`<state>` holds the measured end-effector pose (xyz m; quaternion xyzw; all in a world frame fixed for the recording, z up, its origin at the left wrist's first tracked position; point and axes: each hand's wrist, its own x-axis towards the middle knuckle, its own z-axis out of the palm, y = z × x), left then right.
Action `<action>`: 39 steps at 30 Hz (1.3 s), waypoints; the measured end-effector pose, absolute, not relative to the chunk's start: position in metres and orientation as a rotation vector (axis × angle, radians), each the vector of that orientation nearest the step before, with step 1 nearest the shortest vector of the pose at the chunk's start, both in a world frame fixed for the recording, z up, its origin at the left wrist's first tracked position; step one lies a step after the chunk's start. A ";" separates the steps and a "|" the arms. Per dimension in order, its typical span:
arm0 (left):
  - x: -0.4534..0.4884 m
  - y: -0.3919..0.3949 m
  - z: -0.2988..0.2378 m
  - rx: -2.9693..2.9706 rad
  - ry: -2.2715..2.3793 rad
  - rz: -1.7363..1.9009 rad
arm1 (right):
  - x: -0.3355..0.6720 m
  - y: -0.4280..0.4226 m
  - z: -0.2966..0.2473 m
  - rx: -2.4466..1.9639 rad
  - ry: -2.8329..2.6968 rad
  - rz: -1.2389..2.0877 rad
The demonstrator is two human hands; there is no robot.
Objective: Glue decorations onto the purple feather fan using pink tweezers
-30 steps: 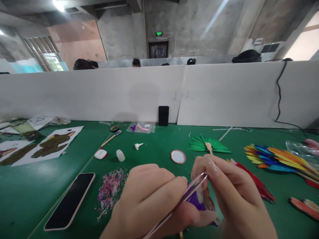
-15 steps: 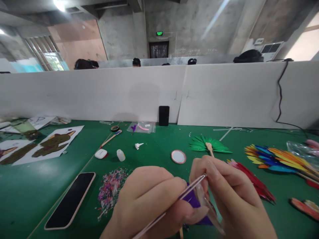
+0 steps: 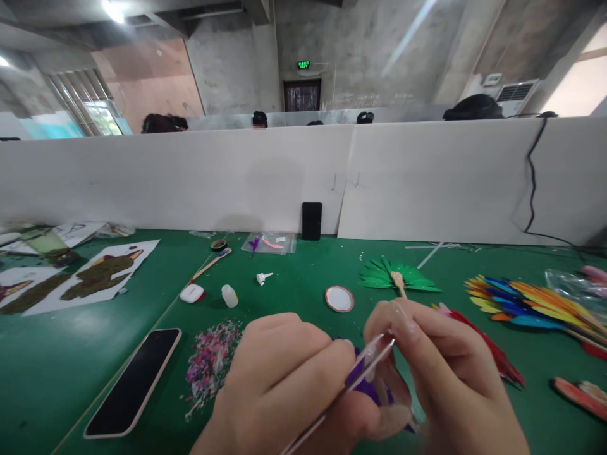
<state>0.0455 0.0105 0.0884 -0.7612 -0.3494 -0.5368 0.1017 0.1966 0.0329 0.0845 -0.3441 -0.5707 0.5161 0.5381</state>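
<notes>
Close in front of you, both hands are clenched over the near edge of the green bench (image 3: 294, 287). Your left hand (image 3: 284, 385) grips a small purple piece (image 3: 368, 390) between thumb and curled fingers, held just above the bench. Your right hand (image 3: 450, 379) pinches the upper end of a thin clear rod (image 3: 332, 411), which slants down and to the left across the purple piece and over your left hand. Whether the rod's end touches the piece is hidden by your fingers.

A scatter of coloured flakes (image 3: 211, 360) lies just left of your left hand, with a phone (image 3: 133, 382) face-up further left. Beyond your hands sit a round white lid (image 3: 339, 298) and a green feather fan (image 3: 396, 276); red feathers (image 3: 488, 347) lie beside your right hand.
</notes>
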 end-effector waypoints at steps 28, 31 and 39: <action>0.044 0.009 0.088 -2.269 -1.014 -1.560 | 0.202 0.037 0.089 -0.792 -1.276 1.499; 0.042 0.008 0.089 -2.302 -1.005 -1.522 | 0.201 0.035 0.089 -0.796 -1.287 1.505; 0.039 0.004 0.094 -2.268 -1.050 -1.326 | 0.199 0.029 0.087 -0.866 -1.281 1.359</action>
